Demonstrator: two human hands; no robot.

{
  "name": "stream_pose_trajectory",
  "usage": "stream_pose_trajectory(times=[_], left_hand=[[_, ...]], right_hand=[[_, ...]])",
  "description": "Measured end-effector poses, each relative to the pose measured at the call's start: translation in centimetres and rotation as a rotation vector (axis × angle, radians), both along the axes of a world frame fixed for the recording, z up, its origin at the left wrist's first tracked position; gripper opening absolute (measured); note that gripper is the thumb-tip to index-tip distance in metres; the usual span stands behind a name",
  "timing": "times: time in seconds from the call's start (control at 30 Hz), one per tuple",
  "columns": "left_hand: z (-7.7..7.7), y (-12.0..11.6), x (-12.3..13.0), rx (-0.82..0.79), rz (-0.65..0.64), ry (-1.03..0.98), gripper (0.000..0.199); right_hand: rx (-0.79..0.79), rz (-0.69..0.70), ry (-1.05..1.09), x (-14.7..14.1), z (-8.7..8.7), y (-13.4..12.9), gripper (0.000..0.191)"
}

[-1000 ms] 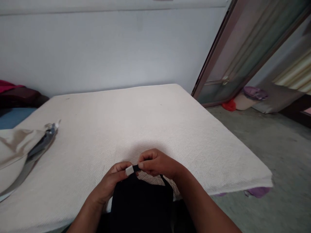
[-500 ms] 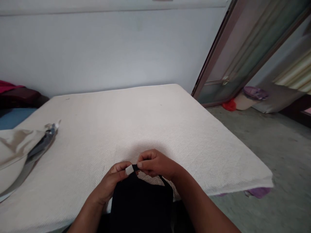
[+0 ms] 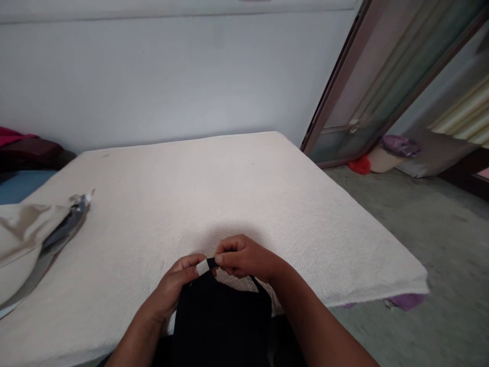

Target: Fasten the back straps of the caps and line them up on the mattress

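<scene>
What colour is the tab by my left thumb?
White tab, best seen in the head view.

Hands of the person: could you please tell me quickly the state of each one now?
Left hand: closed, holding the white tag.
Right hand: closed, pinching the black strap.

Black fabric piece (image 3: 223,321), spread below and between left hand (image 3: 176,281) and right hand (image 3: 244,257). White tab (image 3: 202,267) at left thumb; short black strap (image 3: 211,263) from tab, pinched by right hand.
</scene>
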State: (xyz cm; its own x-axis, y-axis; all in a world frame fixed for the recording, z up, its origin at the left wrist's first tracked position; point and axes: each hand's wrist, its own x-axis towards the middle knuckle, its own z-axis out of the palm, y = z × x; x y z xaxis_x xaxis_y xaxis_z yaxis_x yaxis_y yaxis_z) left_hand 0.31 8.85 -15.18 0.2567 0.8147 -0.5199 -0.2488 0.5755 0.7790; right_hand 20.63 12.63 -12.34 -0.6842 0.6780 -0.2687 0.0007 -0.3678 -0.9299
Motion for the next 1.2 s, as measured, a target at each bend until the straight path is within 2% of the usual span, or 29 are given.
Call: stream_pose_trajectory(times=[0.27,0.5,0.73,1.07,1.2], left_hand=[[0.1,0.1,0.1,0.02,-0.027,-0.001,0.023],[0.1,0.0,0.0,0.012,-0.018,0.016,0.025],[0.5,0.1,0.2,0.032,-0.06,0.091,0.029],[1.2,0.3,0.7,0.003,-0.098,0.073,0.023],[1.0,0.2,0.7,-0.02,-0.086,0.07,0.021]], right_hand=[[-0.001,0.004,0.003,-0.1,0.1,0.1,0.011],[0.031,-0.009,-0.029,-0.1,-0.1,0.1,0.016],[-0.032,0.019,0.033,-0.1,-0.4,0.3,0.01],[-0.009,0.019,-0.01,-0.3,-0.3,0.2,0.011],[-0.005,0.034,-0.019,-0.2,-0.2,0.3,0.01]])
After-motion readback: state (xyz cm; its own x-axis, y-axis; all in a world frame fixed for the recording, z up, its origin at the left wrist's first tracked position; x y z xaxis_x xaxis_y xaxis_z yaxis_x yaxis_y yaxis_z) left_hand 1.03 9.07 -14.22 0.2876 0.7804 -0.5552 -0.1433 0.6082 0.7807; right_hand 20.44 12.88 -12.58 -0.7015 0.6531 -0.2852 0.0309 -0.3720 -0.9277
